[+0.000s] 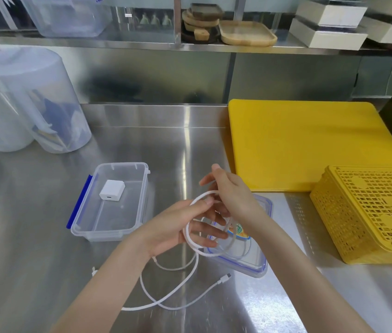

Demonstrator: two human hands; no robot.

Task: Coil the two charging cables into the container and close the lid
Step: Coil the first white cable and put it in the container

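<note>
A white charging cable [191, 239] is looped around the spread fingers of my left hand [185, 224]. My right hand [228, 191] pinches the top of that loop just above the left hand. The cable's loose length [166, 301] trails onto the steel counter in front of me, with a plug end [223, 278] lying free. I cannot tell whether the strands on the counter are one cable or two. The clear plastic container [139, 188] with a blue side clip stands open to the left, holding a white charger block [112, 190]. Its lid [259, 265] lies flat under my hands.
A yellow cutting board [305, 145] lies at the back right. A yellow perforated basket [368, 212] sits upside down at the right. Large clear plastic jugs [34, 104] stand at the back left. A shelf above holds wooden trays and white boxes.
</note>
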